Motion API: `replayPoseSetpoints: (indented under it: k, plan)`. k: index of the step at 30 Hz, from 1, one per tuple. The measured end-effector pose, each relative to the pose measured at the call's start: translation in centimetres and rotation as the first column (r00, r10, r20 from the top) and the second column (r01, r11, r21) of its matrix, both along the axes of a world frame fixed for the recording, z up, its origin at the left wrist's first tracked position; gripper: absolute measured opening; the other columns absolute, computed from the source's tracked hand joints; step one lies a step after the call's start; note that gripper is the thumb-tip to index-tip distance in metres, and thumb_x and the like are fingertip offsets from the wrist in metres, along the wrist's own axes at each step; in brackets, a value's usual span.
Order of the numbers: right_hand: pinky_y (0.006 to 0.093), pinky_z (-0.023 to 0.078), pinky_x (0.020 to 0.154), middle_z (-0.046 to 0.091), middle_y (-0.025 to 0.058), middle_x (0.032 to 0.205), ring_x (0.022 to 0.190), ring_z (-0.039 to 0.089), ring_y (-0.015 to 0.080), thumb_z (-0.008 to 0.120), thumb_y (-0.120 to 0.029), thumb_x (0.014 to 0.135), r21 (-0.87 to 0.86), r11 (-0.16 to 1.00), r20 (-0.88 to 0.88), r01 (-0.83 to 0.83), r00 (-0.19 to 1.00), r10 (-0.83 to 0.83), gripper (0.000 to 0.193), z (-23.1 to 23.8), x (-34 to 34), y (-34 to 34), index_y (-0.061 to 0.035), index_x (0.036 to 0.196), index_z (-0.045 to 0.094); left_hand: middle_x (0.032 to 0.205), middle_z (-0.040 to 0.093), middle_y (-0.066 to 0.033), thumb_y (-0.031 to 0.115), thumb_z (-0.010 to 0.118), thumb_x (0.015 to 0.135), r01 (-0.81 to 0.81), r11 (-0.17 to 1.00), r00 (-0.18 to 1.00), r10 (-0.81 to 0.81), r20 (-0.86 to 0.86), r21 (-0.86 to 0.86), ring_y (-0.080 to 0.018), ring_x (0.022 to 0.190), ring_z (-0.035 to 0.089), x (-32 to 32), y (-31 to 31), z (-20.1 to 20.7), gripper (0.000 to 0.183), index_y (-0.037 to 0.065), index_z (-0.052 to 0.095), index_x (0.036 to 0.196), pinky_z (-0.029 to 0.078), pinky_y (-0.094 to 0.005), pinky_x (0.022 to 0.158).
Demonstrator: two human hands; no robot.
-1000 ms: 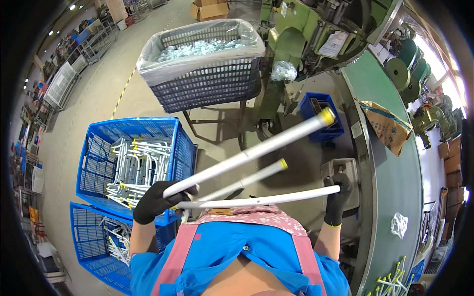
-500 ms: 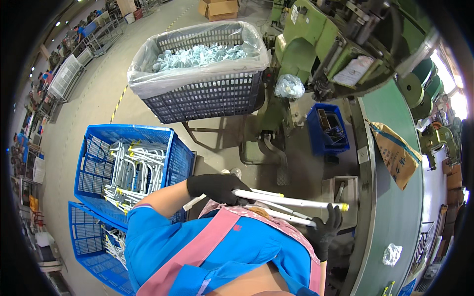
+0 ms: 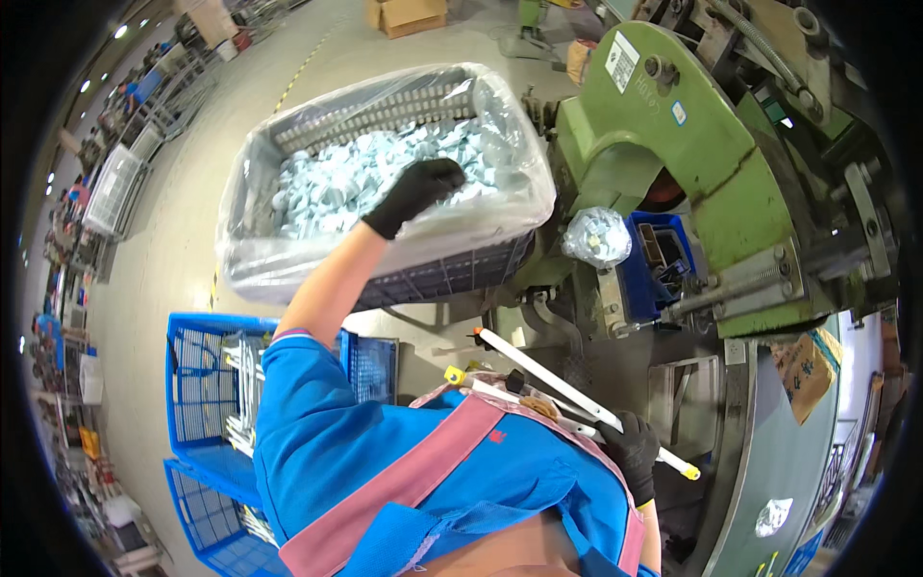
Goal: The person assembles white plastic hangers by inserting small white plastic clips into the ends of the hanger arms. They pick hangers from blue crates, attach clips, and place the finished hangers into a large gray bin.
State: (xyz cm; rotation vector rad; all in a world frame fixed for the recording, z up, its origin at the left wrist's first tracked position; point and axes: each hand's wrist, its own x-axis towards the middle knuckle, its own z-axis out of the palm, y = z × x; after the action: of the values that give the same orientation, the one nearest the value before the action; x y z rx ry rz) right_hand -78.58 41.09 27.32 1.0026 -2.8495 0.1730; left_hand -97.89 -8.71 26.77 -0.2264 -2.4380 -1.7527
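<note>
My left hand (image 3: 419, 195), in a black glove, is over the near part of a dark plastic crate (image 3: 423, 281) lined with clear plastic film. Beneath it lies a heap of small pale blue plastic pieces (image 3: 336, 183). Its fingers are curled together, and whatever they hold is hidden. Low at the right, my gloved right hand (image 3: 631, 452) is closed around a white metal tube frame (image 3: 548, 374) held slantwise against my front. Yellow caps (image 3: 689, 472) and an orange tip (image 3: 477, 332) show at tube ends. My body partly covers the frame.
A green machine (image 3: 663, 125) stands beside the crate, with a clear bag (image 3: 596, 238) on its near side. Blue baskets (image 3: 207, 322) with white bent tubes are at my left. A blue bin (image 3: 649, 264) sits behind the machine; a green-topped bench (image 3: 769, 447) runs along the right.
My left hand has let go of the white tube frame and moved up and away to the crate. The right hand keeps the frame, which now slants differently. The view has shifted.
</note>
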Motion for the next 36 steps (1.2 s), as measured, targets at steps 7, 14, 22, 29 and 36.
replayPoseSetpoints:
  k: [7,14,22,29,36]
  plan:
    - [0.0404,0.048,0.071,0.062,0.0095,0.092,0.083,0.061,0.0267,0.064,-0.021,0.074,-0.299,0.933,0.149,0.202,0.975,-0.163,0.012,1.6,-1.1,-3.1,-0.0147,0.083,0.069,0.137,0.048,-0.0203,0.028,0.062,0.087,-0.353,0.592,0.928,0.317,-0.193,-0.725,-0.0338,0.128,0.043,-17.5,-17.3,-14.5,0.054,0.002,0.049,0.132,0.031,-0.0397,0.109]
    - [0.0392,0.051,0.058,0.057,0.0071,0.083,0.076,0.061,0.0256,0.062,-0.021,0.074,-0.114,0.962,0.077,0.250,0.967,-0.242,0.008,0.3,-0.1,-3.9,-0.0173,0.078,0.067,0.135,0.048,-0.0239,0.049,0.054,0.090,-0.167,0.438,0.962,0.269,-0.048,-0.884,-0.0358,0.128,0.044,-17.6,-14.6,-14.8,0.067,-0.002,0.047,0.133,0.034,-0.0403,0.107]
    - [0.0419,0.050,0.058,0.058,0.0095,0.080,0.076,0.063,0.0288,0.064,-0.021,0.073,-0.200,0.895,0.197,0.398,0.911,-0.362,0.011,-0.6,0.3,-5.1,-0.0158,0.081,0.068,0.132,0.048,-0.0186,0.015,0.062,0.086,-0.036,0.977,0.974,0.081,0.210,-0.212,-0.0263,0.115,0.050,-20.2,-17.5,-15.3,0.062,-0.008,0.035,0.138,0.042,-0.0354,0.096]
    - [0.0422,0.050,0.056,0.057,0.0095,0.081,0.071,0.063,0.0303,0.064,-0.022,0.073,-0.232,0.907,0.150,0.351,0.934,-0.323,0.008,-1.4,-0.2,-5.5,-0.0166,0.079,0.066,0.129,0.051,-0.0171,0.032,0.073,0.080,-0.159,0.813,0.943,0.293,0.158,-0.559,-0.0228,0.107,0.054,-19.4,-15.0,-17.7,0.074,-0.006,0.041,0.134,0.048,-0.0329,0.078]
    - [0.0429,0.050,0.061,0.058,0.0107,0.079,0.076,0.062,0.0306,0.062,-0.025,0.076,-0.208,0.939,0.148,0.273,0.958,-0.246,0.013,-1.4,0.0,-4.8,-0.0137,0.075,0.068,0.126,0.056,-0.0227,0.023,0.070,0.082,-0.302,0.779,0.953,0.244,-0.179,-0.550,-0.0315,0.104,0.058,-19.8,-16.8,-15.5,0.059,-0.006,0.049,0.129,0.047,-0.0407,0.089]
